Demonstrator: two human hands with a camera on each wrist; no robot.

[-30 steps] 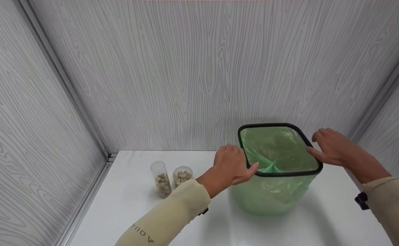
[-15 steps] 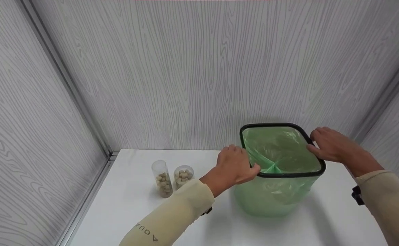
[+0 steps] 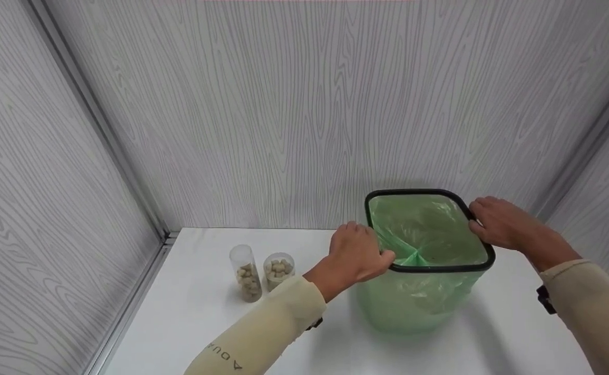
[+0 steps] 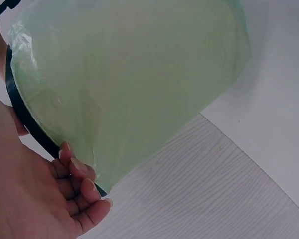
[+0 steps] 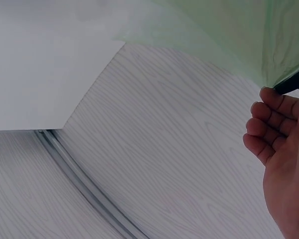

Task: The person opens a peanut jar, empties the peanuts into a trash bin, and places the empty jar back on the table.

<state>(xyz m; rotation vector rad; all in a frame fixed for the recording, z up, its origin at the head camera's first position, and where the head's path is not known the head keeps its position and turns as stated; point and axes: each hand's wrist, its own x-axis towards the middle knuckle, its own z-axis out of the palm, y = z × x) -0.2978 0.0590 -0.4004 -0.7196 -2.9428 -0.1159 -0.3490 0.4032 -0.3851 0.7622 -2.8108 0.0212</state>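
Note:
A trash bin with a rounded-square black rim (image 3: 429, 269) stands at the right of the table. A thin green plastic bag (image 3: 413, 299) lines it and covers its outside, gathered in a crease at the near inner side. My left hand (image 3: 355, 253) grips the rim's left side, thumb over the inner edge and fingers curled outside, as the left wrist view shows. On the opposite side my right hand (image 3: 501, 223) pinches the rim between thumb and fingers. In the right wrist view the curled fingertips (image 5: 269, 97) meet the black rim at the bag.
Left of the bin stand a tall clear cylinder (image 3: 247, 276) and a shorter clear container (image 3: 278, 268), both holding small beige pieces. My left sleeve partly overlaps the shorter one. Wood-grain panels (image 3: 283, 114) enclose the white table (image 3: 179, 312) at the back and sides.
My right hand has moved left onto the rim, its fingers closing around it. My left thumb has curled down over the rim. The bin has shifted very slightly.

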